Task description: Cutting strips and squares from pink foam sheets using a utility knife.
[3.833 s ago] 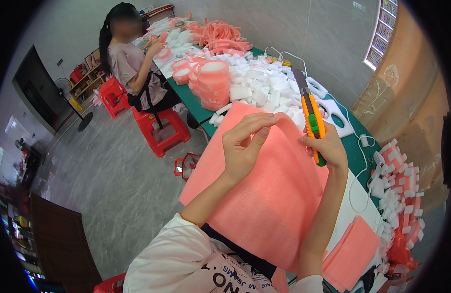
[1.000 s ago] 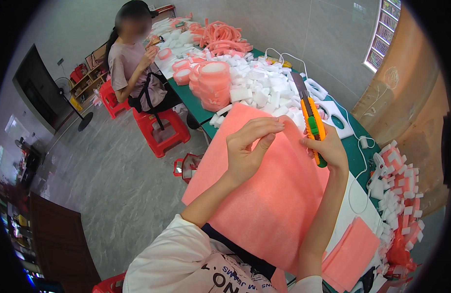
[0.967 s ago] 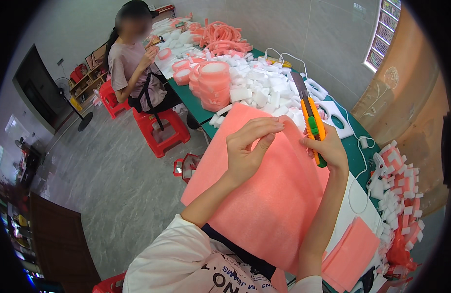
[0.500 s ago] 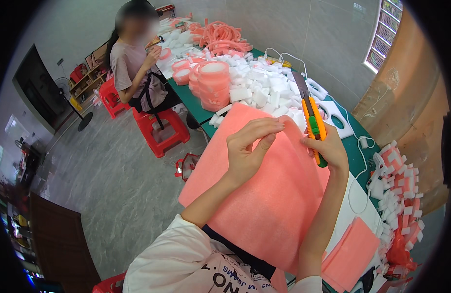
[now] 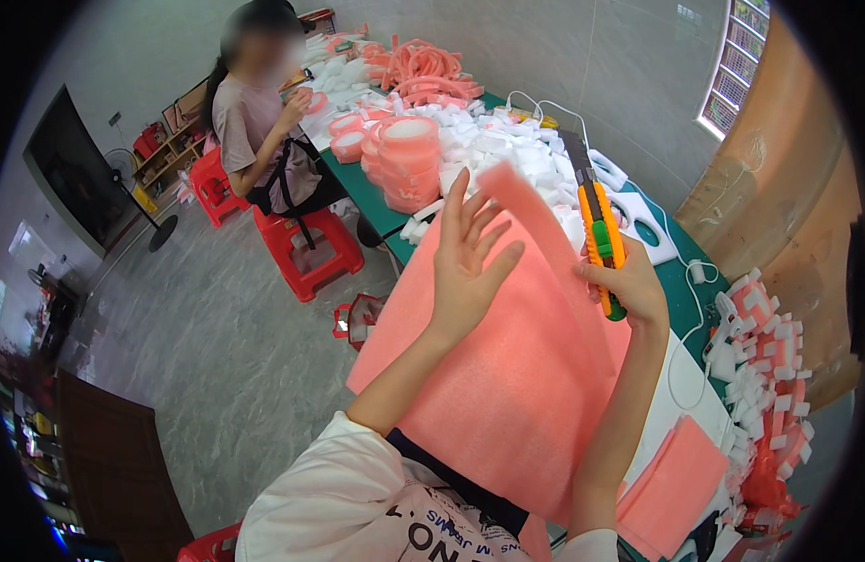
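Note:
In my right hand [image 5: 636,288] is an orange and green utility knife [image 5: 599,229], its dark blade extended and pointing up and away from me. A large pink foam sheet [image 5: 489,393] lies before me, covering part of the table and hanging over my lap. Its far edge [image 5: 526,206] is lifted and bent upward, slightly blurred. Over the sheet's far left part, my left hand [image 5: 465,272] is open, palm up, fingers spread beside that raised edge. Whether the fingertips touch the foam I cannot tell.
White foam blocks [image 5: 517,155] heap beyond the sheet, beside stacked pink foam rounds [image 5: 409,164]. Folded pink foam [image 5: 671,487] lies at right, near a white cable [image 5: 674,375] and piled foam pieces [image 5: 770,356]. A co-worker [image 5: 264,140] sits at far left on a red stool [image 5: 306,253].
My left hand has turned palm up and spread its fingers, where before they were bent together above the sheet. The foam's far edge has risen. My right hand with the knife has hardly moved.

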Tool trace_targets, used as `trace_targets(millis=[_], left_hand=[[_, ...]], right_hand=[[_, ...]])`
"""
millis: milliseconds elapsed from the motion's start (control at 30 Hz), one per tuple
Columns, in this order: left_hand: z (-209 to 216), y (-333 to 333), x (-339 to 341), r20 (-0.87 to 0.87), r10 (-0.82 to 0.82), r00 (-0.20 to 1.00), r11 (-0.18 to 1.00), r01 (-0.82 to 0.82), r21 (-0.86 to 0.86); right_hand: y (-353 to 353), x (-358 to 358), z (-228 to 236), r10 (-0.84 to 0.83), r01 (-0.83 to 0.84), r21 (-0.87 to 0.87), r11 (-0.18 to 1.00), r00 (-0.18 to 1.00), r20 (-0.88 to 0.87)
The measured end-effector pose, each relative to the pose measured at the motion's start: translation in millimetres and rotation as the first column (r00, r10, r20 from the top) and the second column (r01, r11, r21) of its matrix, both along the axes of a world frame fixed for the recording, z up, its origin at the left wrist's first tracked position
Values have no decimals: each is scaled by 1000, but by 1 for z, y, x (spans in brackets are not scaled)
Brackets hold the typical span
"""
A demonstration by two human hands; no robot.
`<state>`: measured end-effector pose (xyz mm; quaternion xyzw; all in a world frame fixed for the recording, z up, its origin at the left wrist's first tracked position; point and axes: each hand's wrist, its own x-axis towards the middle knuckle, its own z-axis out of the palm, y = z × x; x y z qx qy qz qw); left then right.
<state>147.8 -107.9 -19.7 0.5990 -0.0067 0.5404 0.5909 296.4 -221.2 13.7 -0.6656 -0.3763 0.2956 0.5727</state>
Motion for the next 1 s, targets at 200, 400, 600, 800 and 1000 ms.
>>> trace_targets(millis=[200, 400, 600, 800, 1000], left_hand=[[-21, -8, 8, -415, -313, 854, 950, 287, -126], [-36, -4, 5, -485, -601, 635, 799, 474, -370], [-38, 2, -2, -603, -328, 728, 944, 239, -226], [-45, 29, -13, -569, -138, 811, 990, 114, -77], [15, 196, -23, -269, 447, 853, 895, -425, 137]], right_hand=[[6, -4, -6, -30, 51, 166, 985, 992, -125], [20, -8, -12, -109, 168, 265, 949, 969, -224], [29, -6, -22, -136, 234, 255, 938, 927, -351], [26, 3, -29, -38, 148, 278, 949, 930, -366], [11, 25, -23, -131, 275, 299, 914, 896, -423]])
